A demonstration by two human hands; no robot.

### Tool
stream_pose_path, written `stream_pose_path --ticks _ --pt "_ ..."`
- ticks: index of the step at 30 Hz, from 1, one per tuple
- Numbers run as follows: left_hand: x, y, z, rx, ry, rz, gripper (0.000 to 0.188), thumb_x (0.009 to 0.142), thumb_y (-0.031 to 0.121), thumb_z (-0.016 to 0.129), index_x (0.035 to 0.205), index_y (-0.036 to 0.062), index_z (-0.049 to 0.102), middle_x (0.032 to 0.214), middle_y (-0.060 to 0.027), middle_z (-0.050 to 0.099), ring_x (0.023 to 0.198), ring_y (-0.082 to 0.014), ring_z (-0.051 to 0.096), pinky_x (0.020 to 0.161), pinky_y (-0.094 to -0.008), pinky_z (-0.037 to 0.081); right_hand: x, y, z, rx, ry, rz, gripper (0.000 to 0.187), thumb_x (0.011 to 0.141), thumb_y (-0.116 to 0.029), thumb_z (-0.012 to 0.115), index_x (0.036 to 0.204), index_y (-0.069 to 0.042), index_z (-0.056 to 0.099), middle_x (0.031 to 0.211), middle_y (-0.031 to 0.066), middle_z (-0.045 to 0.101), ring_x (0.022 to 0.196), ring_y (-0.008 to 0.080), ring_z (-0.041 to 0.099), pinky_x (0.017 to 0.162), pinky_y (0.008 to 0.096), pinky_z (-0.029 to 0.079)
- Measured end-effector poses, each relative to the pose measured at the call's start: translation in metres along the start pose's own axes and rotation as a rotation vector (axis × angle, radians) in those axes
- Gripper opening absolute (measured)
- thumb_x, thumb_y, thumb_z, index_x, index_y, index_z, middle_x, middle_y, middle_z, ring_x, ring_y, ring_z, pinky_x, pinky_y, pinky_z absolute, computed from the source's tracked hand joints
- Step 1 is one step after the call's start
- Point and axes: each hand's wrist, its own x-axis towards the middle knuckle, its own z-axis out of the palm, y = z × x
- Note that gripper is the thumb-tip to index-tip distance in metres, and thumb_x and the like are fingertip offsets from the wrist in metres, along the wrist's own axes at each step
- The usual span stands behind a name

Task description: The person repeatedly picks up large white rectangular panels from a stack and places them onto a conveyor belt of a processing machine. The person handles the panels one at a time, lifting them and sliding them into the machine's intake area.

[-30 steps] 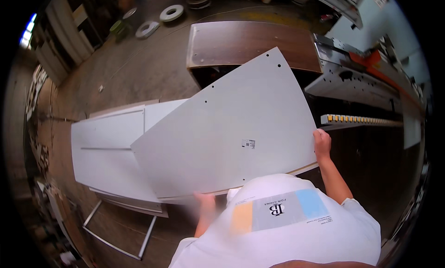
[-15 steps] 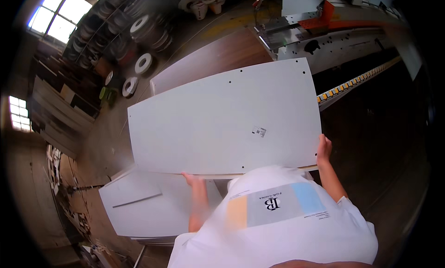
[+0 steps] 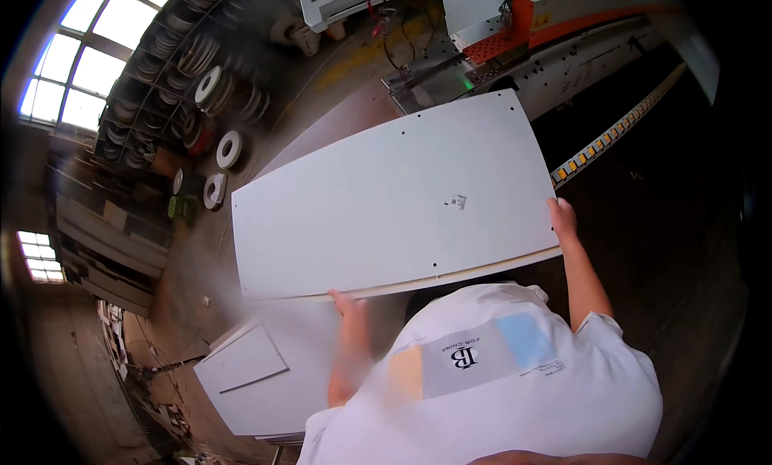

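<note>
A large white panel (image 3: 362, 200) with small dark drilled holes and a label sticker (image 3: 456, 201) lies across the middle of the view. My left hand (image 3: 347, 304) grips its near edge toward the left, thumb on top and the fingers hidden beneath. On the right short side, my right hand (image 3: 563, 216) is closed round the edge close to the near corner. A pale raw strip shows along the panel's near edge. Beyond the panel, a brown board (image 3: 330, 127) is partly covered by it.
A stack of white panels (image 3: 257, 409) with a smaller piece on top stands at lower left. An orange and grey machine (image 3: 523, 39) and a yellow-marked roller rail (image 3: 619, 131) are at right. White rolls (image 3: 228, 150) stand on the floor at far left, by a rack.
The panel has shifted a little away from my torso, and more of its near edge shows. Both hands keep their hold. The view has turned, bringing more of the machine in.
</note>
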Motion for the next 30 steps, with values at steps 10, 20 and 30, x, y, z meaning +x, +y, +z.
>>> stream_pose_path --ticks 10,20,30 --pt "-0.037 -0.031 0.043 0.213 -0.134 -0.100 0.057 0.098 0.061 0.033 0.117 0.0110 0.053 0.098 -0.0072 0.064 0.086 -0.0254 0.062 0.075 -0.0409 0.053 -0.001 -0.053 0.026 0.144 -0.185 -0.234 0.033 0.092 -0.033 0.055 0.083 -0.003 0.066 0.072 0.0030 0.066 0.059 0.0123 0.058 0.061 0.0274 0.049" --pt "0.020 0.083 -0.047 0.267 -0.126 0.059 0.062 0.093 0.065 0.046 0.107 0.0059 0.056 0.087 -0.0033 0.059 0.077 -0.0185 0.055 0.067 -0.0311 0.047 -0.114 0.000 0.094 0.062 -0.449 0.164 0.043 0.094 -0.040 0.056 0.085 0.000 0.069 0.069 0.0066 0.068 0.051 0.0109 0.054 0.052 0.0272 0.046" --pt "0.106 0.132 -0.072 0.226 0.058 0.091 0.042 0.098 0.055 0.046 0.093 0.0140 0.056 0.067 0.0001 0.056 0.048 -0.0127 0.044 0.046 -0.0246 0.040 -0.110 -0.001 0.106 0.165 -0.289 0.200 0.047 0.093 -0.045 0.059 0.078 0.000 0.066 0.061 0.0033 0.060 0.053 0.0104 0.053 0.053 0.0273 0.044"
